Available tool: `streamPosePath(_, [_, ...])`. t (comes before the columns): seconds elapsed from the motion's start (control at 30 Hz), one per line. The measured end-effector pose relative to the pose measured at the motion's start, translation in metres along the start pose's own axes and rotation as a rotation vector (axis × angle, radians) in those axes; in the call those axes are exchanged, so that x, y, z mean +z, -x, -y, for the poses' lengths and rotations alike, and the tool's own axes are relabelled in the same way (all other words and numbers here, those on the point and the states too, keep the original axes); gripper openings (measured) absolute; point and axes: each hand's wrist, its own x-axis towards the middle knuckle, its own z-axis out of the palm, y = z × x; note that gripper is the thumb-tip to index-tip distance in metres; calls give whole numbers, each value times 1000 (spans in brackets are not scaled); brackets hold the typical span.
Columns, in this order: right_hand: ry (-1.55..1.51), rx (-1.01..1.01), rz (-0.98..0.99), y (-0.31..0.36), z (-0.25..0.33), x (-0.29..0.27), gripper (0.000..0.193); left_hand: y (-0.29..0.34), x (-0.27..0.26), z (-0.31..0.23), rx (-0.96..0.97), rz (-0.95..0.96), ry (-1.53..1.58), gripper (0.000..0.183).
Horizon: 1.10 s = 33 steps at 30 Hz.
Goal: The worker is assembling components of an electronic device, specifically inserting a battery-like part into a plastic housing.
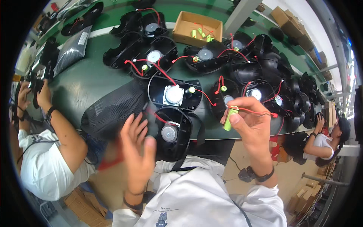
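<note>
Between the thumb and fingers of my right hand [251, 123] is a green cylindrical battery [228, 120] with red and black leads, its red plug hanging out to the right. My left hand [137, 145] is raised with fingers apart, holding nothing. Just right of it, at the table's near edge, sits a black plastic shell [183, 145] with a round grey speaker [169, 133] and a red wire. Behind that, another black shell [191, 100] carries a white-framed speaker [173, 95], a green battery end and red leads. A black mesh piece [109, 109] lies beyond my left hand.
A cardboard box [181, 36] of green batteries stands at the back of the green table [90, 79]. Several black shells with speakers [206, 55] crowd the back and right. A grey plastic bag [73, 51] lies far left. Co-workers sit at left [49, 162] and right [321, 145].
</note>
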Motion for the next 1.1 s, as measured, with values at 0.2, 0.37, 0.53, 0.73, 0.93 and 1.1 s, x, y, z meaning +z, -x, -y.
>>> streamPosePath(0.2, [-135,4,-82,20,-27,28,27,25,10,13,302,30,-511,124])
streamPosePath(0.37, [-68,-226,13,36,-43,49,29,22,11,29,279,79,-394,119])
streamPosePath(0.53, [219,-467,61,36,-58,59,30,15,14,35,407,171,-381,109])
streamPosePath(0.73, [315,-585,124,31,-63,68,33,10,17,40,474,281,-282,120])
streamPosePath(0.93, [428,-668,182,25,-67,62,33,8,19,32,442,335,-363,118])
streamPosePath(1.1, [604,-757,285,21,-66,58,28,9,20,37,520,302,-348,113])
